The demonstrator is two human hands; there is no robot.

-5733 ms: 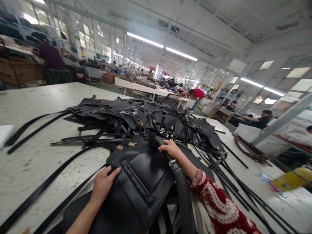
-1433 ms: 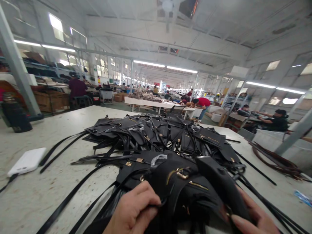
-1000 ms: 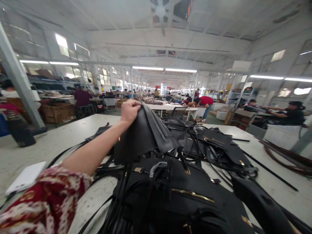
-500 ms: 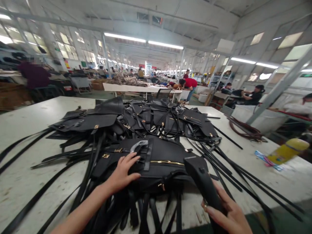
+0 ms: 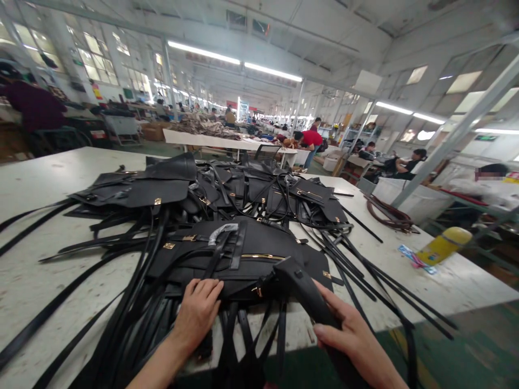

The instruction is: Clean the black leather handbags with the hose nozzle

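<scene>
The left hand [image 5: 198,310] lies palm down on the near edge of the front black bag [image 5: 263,243], with its fingers together and slightly bent and the fingertips on the leather. It is not closed round anything. The front black bag lies flat on the table [image 5: 36,275], directly ahead of the left hand. Its gold zipper [image 5: 261,256] runs crosswise just beyond the fingertips. The right hand [image 5: 351,337] is wrapped round a black nozzle [image 5: 302,289], with the thumb along the upper side and the fingers round the shaft. The black nozzle slants up and away from the right hand toward the left hand. Its tip stands at the near edge of the front black bag, just beside a gold zipper pull [image 5: 257,292] and between the two hands. Whether the tip touches the leather cannot be told. Black straps [image 5: 243,335] hang over the table edge between the two hands, and others run out to the left of the left hand. A pile of black bags [image 5: 227,186] lies beyond the front black bag, farther from both hands. A yellow object [image 5: 444,245] lies on the table well to the right of the right hand and ahead of it. A coil of brown straps [image 5: 391,213] lies near the yellow object, farther from the hand.
</scene>
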